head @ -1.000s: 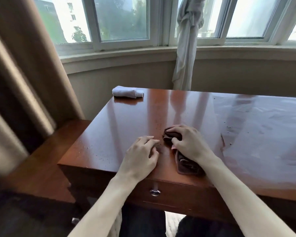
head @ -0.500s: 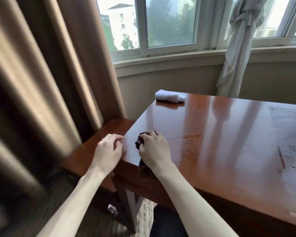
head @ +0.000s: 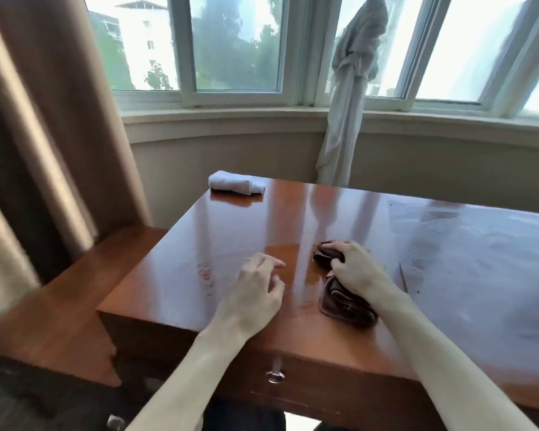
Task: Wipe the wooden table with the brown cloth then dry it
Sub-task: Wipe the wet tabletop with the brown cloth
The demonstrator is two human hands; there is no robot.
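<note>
Head view: brown cloth (head: 346,300) sits under my right hand (head: 357,269), fingers curled over its bunched far end, on the bench (head: 231,225) near the front edge. Half a second ago it was at the left corner; it has swept right, so I judge wiping still underway. My left hand (head: 252,293) hangs loosely curled, holding nothing. A rolled white towel (head: 235,182) waits at the far left corner. Glare hides how wet the right side is.

Left hand (head: 252,293), right hand (head: 357,269) bare; forearms sleeveless; no rings or watch visible
</note>
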